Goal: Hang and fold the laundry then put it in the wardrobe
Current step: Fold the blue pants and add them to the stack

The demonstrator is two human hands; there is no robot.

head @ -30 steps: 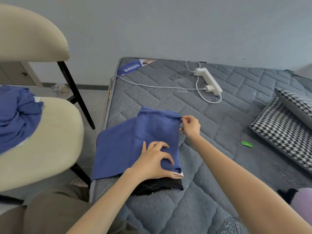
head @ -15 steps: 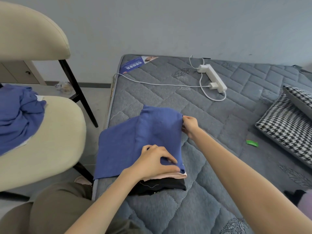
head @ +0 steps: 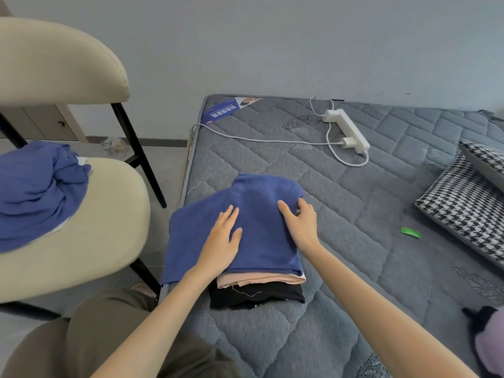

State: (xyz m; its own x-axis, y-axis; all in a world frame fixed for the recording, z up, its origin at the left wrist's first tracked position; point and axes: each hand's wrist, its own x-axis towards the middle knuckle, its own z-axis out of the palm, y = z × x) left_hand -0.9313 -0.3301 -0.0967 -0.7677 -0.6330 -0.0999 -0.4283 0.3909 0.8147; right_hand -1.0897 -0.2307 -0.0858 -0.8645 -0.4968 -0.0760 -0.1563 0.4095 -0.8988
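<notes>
Left hand (head: 222, 238): flat fingers press blue garment (head: 261, 241).
Right hand (head: 301, 225): fingers bent at 3 o'clock edge; grip unclear.
Risk: unfolded 9 o'clock flap may slide, skewing pile (head: 259, 281).

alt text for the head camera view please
A person's left hand lies flat on a blue garment topping a folded pile on a grey mattress; the right hand touches its right edge. A beige chair holding crumpled blue clothing stands left.

Both my bare forearms reach forward. My left grip (head: 221, 241) lies flat, palm down, fingers straight. My right grip (head: 301, 226) is palm down, thumb splayed, fingertips slightly bent.
</notes>
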